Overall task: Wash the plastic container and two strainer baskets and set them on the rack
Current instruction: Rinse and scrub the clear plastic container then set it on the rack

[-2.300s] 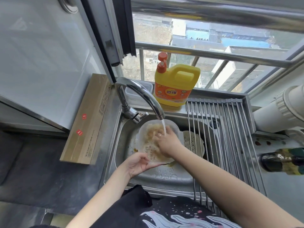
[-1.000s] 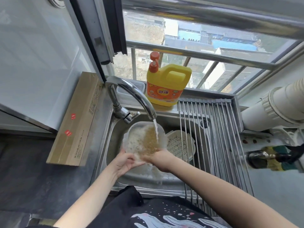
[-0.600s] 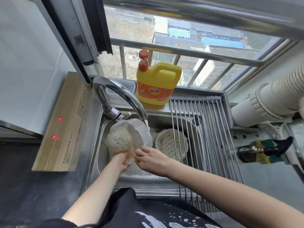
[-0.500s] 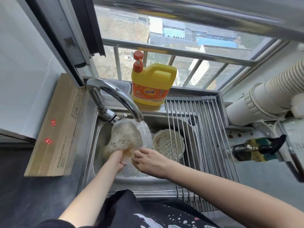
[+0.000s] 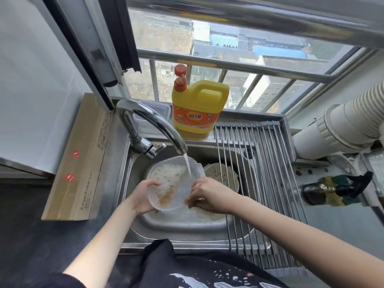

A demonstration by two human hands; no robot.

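1. Over the steel sink, closest to the person, two bare arms reach in from the bottom of the view.
2. The left hand holds the near-left rim of the clear plastic container, with the thumb hooked over the edge and the fingers curled underneath.
3. The right hand holds the right rim the same way, with its fingers bent around the edge.
4. The container is up off the sink floor and tipped a little. It has white suds and brown bits of food inside.
5. Water runs from the faucet into the far side of the container.
6. To do this step well, I think the person should turn the container slowly, so the water reaches the brown patch at the near side. Then they should tip it and pour the dirty water out.
7. Wet, soapy plastic is likely slippery, so both hands should hold on tight.
8. Just behind the right hand, one cream strainer basket leans in the sink, waiting for its wash. I cannot see a second one.
9. To the right, the metal roll-up rack lies over the sink with nothing washed on it yet.
10. Farther back, a yellow dish soap jug stands on the ledge by the window.
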